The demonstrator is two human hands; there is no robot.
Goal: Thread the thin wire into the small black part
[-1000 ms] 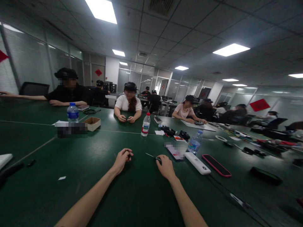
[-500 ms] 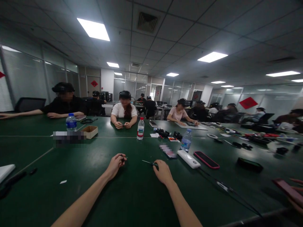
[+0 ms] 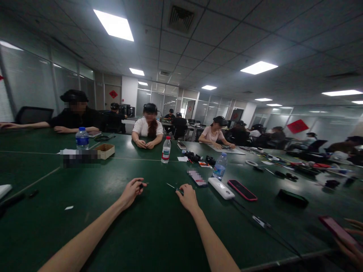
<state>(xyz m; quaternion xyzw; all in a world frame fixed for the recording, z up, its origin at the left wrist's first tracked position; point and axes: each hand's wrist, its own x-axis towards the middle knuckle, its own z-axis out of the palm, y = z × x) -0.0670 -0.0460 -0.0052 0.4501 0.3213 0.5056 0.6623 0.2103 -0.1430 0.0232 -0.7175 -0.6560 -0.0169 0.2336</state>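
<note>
Holding a slim tool (image 3: 171,186), the right hand (image 3: 188,197) has its fingers closed about the dark handle, over the smooth, dully reflective green tabletop (image 3: 153,230). The tool's shaft is thin, straight and bright, apparently metal; its long axis runs leftward and slightly away from the wearer, tip toward the left hand (image 3: 131,192) but well apart from it. The left fingers are curled narrowly around a small dark piece (image 3: 141,185), mostly hidden; its shape and material cannot be told. A thin end projects to the right. Right of the right hand lie a glossy white, rounded block-shaped device (image 3: 221,188) and, just beside it, a flat phone (image 3: 242,189) with a pinkish-red edge. Behind the device stands an upright, clear, blue-capped bottle (image 3: 220,166).
</note>
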